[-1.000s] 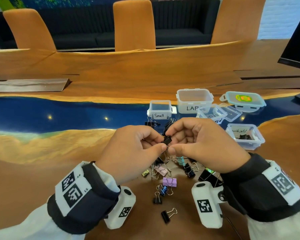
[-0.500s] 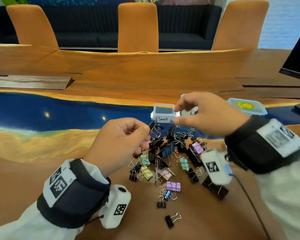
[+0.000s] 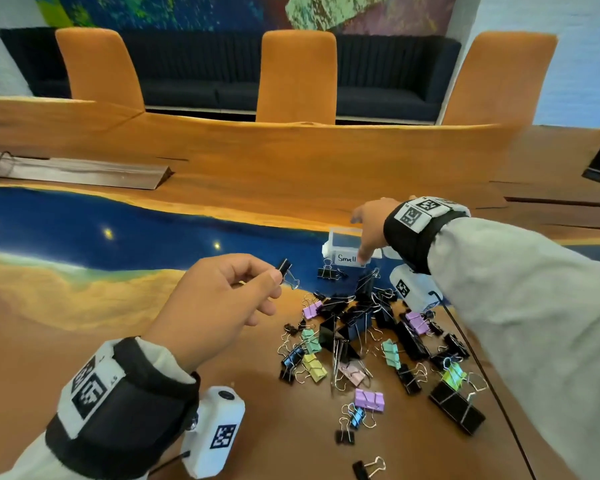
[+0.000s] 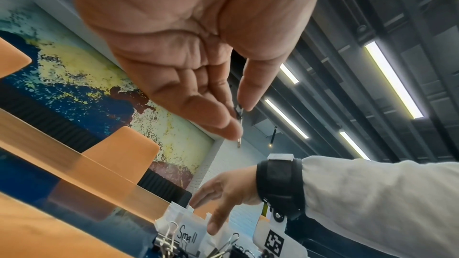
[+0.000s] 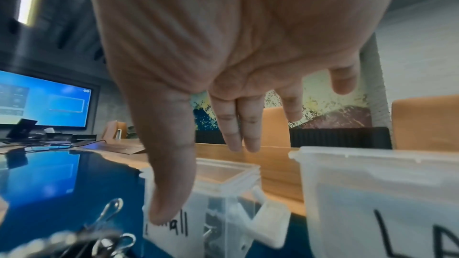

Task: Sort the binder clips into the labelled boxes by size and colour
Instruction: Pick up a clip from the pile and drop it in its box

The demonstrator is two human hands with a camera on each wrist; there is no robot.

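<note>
My left hand (image 3: 274, 277) hovers left of the pile and pinches a small black binder clip (image 3: 285, 268) by its wire handles between thumb and forefinger; the left wrist view shows the clip (image 4: 239, 114) edge-on at the fingertips. My right hand (image 3: 362, 237) reaches over the clear box labelled "Small" (image 3: 342, 239) with straight fingers and holds nothing. In the right wrist view its thumb (image 5: 171, 183) hangs in front of the Small box (image 5: 226, 172). Something dark shows through the box's wall.
A pile of black, purple, green, yellow, pink and blue clips (image 3: 361, 327) lies on the wooden table in front of the boxes. The box labelled "Large" (image 5: 372, 183) stands right of the Small box. A monitor (image 5: 42, 103) and orange chairs (image 3: 297, 77) stand beyond.
My right hand left the left hand, travelled to the Small box and straightened its fingers above it. My left hand drew back left, still pinching a small black clip.
</note>
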